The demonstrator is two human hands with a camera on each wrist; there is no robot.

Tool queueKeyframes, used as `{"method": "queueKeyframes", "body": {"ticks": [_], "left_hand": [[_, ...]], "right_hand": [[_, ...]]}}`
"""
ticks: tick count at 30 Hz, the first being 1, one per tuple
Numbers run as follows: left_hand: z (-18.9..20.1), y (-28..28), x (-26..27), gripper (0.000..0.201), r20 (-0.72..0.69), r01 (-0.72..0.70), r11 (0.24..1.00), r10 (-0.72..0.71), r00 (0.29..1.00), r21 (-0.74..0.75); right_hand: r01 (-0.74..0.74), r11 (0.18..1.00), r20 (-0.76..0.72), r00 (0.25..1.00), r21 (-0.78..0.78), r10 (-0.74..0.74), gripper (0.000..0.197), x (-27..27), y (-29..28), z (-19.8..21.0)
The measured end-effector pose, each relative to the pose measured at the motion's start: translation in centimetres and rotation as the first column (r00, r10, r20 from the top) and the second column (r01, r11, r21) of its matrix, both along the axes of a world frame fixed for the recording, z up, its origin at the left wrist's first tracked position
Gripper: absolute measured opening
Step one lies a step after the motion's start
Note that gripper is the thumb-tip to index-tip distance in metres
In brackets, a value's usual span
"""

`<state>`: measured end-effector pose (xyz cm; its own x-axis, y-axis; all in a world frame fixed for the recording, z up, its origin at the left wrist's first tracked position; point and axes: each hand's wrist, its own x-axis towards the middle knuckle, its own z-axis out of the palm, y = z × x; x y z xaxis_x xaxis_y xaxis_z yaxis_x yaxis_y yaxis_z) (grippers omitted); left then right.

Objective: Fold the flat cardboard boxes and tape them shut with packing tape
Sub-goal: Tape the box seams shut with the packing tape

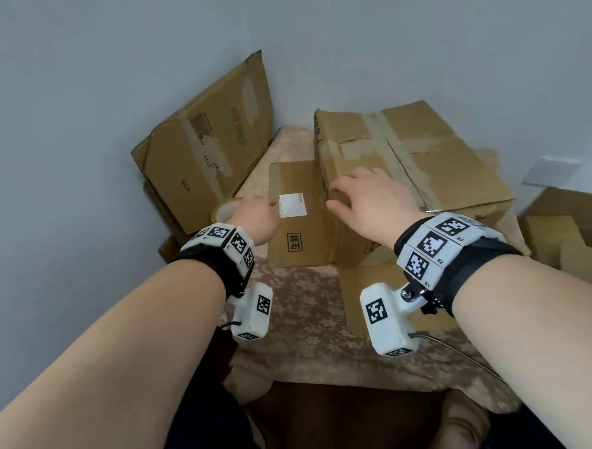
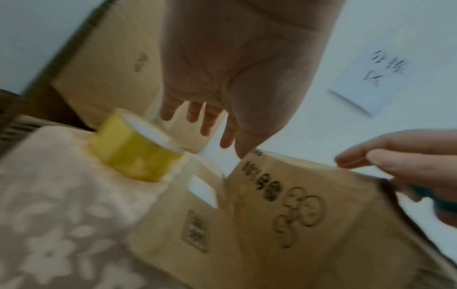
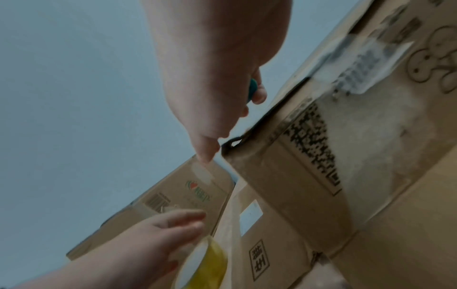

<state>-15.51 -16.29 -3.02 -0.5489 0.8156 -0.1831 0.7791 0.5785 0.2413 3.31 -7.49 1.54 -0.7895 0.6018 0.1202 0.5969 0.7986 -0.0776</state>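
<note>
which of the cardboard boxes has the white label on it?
The small box at the table's middle, between the two hands. A white sticker sits on its top face. The big taped box beside it and the flat one leaning on the wall have none.

A table covered with a beige floral cloth (image 1: 306,313) carries the things. On it lie a folded cardboard box (image 1: 418,169) at the far right, a flat cardboard piece (image 1: 298,224) with a white label just left of it, and a yellow tape roll (image 2: 138,152) near the left edge.
</note>
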Motion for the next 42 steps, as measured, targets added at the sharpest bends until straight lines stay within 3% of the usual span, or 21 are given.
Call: {"method": "queueKeyframes", "body": {"ticks": [3,5,8,11,16,22,25,30,32,36,40,42], "left_hand": [[2.4,1.5,3.9,0.058,0.135,0.063,0.966,-0.1,0.986,0.251],[3.6,2.7,6.5,0.065,0.201,0.111,0.937,-0.185,0.962,0.33],[4.3,3.9,9.8,0.075,0.234,0.198,0.935,-0.271,0.934,0.296],[4.2,4.7,11.9,0.089,0.179,0.232,0.959,-0.26,0.949,0.165],[4.0,4.8,13.3,0.08,-0.003,0.317,0.944,-0.318,0.948,0.089],[3.7,4.9,12.5,0.06,-0.04,0.292,0.939,-0.29,0.956,0.183],[3.8,5.1,13.5,0.056,-0.048,0.347,0.911,-0.345,0.937,0.222],[3.2,6.1,15.4,0.07,-0.119,0.368,0.927,-0.358,0.926,0.077],[3.0,6.3,14.9,0.076,-0.125,0.377,0.926,-0.37,0.921,0.036],[3.3,6.0,14.6,0.078,-0.109,0.366,0.931,-0.363,0.925,0.007],[3.6,5.8,14.0,0.076,-0.116,0.321,0.947,-0.32,0.94,-0.014],[3.9,5.5,13.5,0.077,-0.132,0.287,0.957,-0.288,0.948,-0.028]], "right_hand": [[0.13,0.991,-0.112,0.985,-0.041,-0.134,0.034,3.0,1.5,0.2],[0.233,0.971,-0.164,0.957,-0.057,-0.24,0.032,5.8,2.7,0.3],[0.395,0.912,-0.239,0.88,-0.111,-0.411,0.03,9.8,4.1,0.2],[0.512,0.841,-0.233,0.808,-0.176,-0.541,0.034,12.8,5.4,-0.3],[0.447,0.796,-0.208,0.803,-0.409,-0.558,0.044,14.9,6.9,-1.7],[0.433,0.79,-0.346,0.729,-0.435,-0.59,0.031,16.2,6.1,-1.3],[0.36,0.845,-0.386,0.77,-0.396,-0.509,0.026,15.1,4.3,-1.1],[0.335,0.878,-0.41,0.788,-0.341,-0.46,0.022,13.5,3.4,-0.3],[0.398,0.844,-0.329,0.792,-0.361,-0.514,0.02,14.8,4.0,0.0],[0.474,0.729,-0.122,0.792,-0.493,-0.598,0.038,16.9,4.9,-0.5],[0.409,0.519,-0.118,0.69,-0.75,-0.714,0.039,16.2,5.2,-2.3],[0.348,0.442,-0.09,0.694,-0.827,-0.714,0.04,15.2,5.1,-3.0]]}}
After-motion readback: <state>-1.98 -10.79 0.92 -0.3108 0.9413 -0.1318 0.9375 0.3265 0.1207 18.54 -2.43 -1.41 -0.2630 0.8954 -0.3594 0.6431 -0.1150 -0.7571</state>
